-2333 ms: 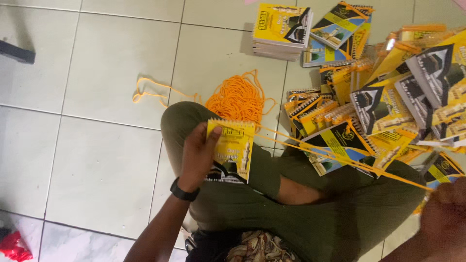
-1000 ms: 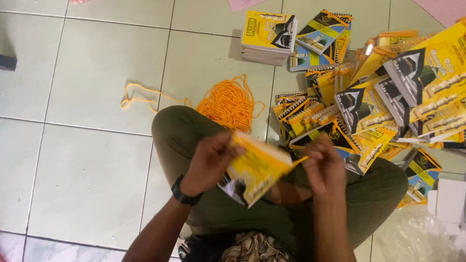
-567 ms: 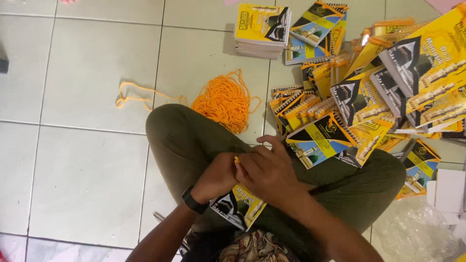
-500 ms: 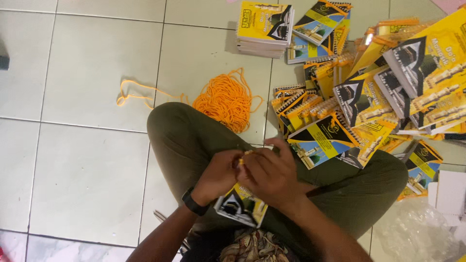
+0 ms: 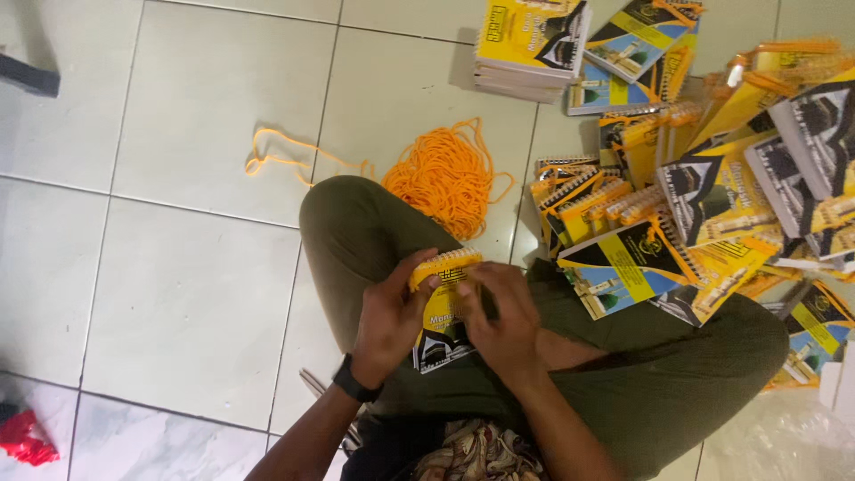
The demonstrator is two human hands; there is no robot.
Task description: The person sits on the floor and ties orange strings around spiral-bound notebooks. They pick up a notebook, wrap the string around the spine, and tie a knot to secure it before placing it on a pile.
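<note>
Orange cord bundle [image 5: 445, 174] on tile; booklet pile [image 5: 704, 169] (spiral-bound) right.

1. The booklet [image 5: 441, 307] lies on the person's lap, between the left hand [image 5: 392, 321] and the right hand [image 5: 499, 321].
2. The cord bundle [image 5: 445, 174] sits on the floor [image 5: 178, 267] just beyond the knee.
3. The booklet pile [image 5: 704, 178] spreads to the right.

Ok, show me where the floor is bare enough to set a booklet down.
Bare tiles lie left of the knee, below the loose orange cord. The right side is crowded with piled booklets. Both hands hold one booklet.
</note>
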